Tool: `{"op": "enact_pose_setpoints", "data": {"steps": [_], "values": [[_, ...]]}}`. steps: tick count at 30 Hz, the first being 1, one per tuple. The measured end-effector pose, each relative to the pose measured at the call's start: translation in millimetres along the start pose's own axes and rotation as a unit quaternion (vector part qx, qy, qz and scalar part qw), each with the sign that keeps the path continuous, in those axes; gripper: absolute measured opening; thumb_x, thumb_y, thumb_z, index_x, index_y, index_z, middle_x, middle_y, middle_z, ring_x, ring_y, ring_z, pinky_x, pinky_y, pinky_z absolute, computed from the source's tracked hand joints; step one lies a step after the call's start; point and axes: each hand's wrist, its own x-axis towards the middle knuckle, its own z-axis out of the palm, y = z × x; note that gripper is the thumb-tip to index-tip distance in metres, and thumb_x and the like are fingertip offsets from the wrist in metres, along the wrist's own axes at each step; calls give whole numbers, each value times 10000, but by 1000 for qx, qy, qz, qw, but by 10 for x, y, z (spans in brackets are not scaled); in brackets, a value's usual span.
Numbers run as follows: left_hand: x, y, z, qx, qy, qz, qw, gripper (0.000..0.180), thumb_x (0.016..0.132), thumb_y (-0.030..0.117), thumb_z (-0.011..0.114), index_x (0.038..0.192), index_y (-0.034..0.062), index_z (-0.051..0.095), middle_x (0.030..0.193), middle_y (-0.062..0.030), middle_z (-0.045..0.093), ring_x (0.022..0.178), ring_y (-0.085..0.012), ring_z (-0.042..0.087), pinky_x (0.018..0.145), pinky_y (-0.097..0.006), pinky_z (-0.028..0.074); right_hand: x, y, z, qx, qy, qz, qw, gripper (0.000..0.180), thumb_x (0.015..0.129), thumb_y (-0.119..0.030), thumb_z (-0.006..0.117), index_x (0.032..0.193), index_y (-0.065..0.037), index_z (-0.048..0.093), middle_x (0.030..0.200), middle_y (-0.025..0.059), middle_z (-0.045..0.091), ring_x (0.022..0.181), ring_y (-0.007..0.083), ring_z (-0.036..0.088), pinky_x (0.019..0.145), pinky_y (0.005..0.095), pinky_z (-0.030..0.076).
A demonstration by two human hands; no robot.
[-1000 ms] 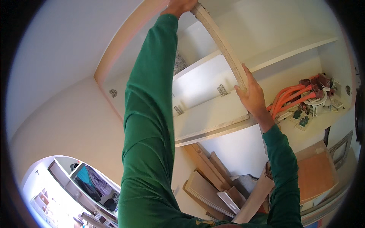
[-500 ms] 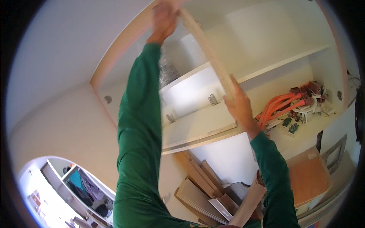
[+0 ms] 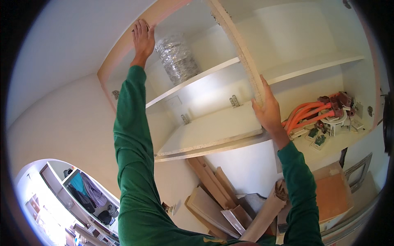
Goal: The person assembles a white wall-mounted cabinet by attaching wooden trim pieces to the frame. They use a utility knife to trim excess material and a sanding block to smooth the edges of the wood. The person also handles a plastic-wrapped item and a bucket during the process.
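My left hand (image 3: 143, 41) reaches up to the top front strip (image 3: 162, 14) of a white wall cabinet, fingers stretched against the wood and thumb apart. My right hand (image 3: 269, 112) is wrapped round the lower front edge of an upright divider panel (image 3: 238, 41), whose rough edge is bare chipboard. Left of the divider, a loose white board (image 3: 209, 131) lies flat on the cabinet bottom. Two metal hinges (image 3: 234, 101) show along its back side. Above it, a clear plastic-wrapped roll (image 3: 176, 57) stands on the shelf (image 3: 197, 80).
Orange tubes (image 3: 305, 115) and electrical fittings (image 3: 334, 121) lie in the right compartment. Below the cabinet are leaning boards (image 3: 211, 184), a roll of brown paper (image 3: 264, 211) and a cardboard box (image 3: 334, 192). An arched opening (image 3: 30, 164) is at lower left.
My left hand has left the top of the divider and shifted left along the top strip, uncovering the wrapped roll. My right hand keeps its hold on the divider.
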Motion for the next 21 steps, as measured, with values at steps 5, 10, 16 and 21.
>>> {"op": "enact_pose_setpoints", "data": {"steps": [5,10,16,21], "values": [[531,969,461,16,35,139,990,489,981,308,540,1327,-38,529,1382,-275,528,1295,-455,457,1132,-552,304,-21,21,45,-4,5,-15,1000,796,871,-43,677,1564,-54,286,1499,249,458,1339,429,488,1096,460,433],[1074,1900,671,-47,-87,101,990,688,1041,329,432,1568,-52,208,1628,-284,201,1520,-428,168,1262,-473,109,-7,-20,96,22,-9,37,999,796,861,-34,672,1562,-58,295,1480,242,488,1312,422,521,1092,451,437],[371,1005,179,-49,-89,122,987,684,1050,322,417,1570,-58,186,1631,-287,190,1521,-434,160,1262,-486,98,8,85,44,-2,14,31,999,742,867,-33,665,1538,-40,347,1409,252,554,1255,356,589,1073,400,442],[-293,-113,-308,-9,-91,74,993,665,1041,303,436,1558,-58,227,1613,-293,237,1506,-449,193,1259,-489,114,-44,82,114,-27,11,69,997,720,879,-22,657,1530,-22,349,1326,245,591,1192,307,605,1042,380,450]]}}
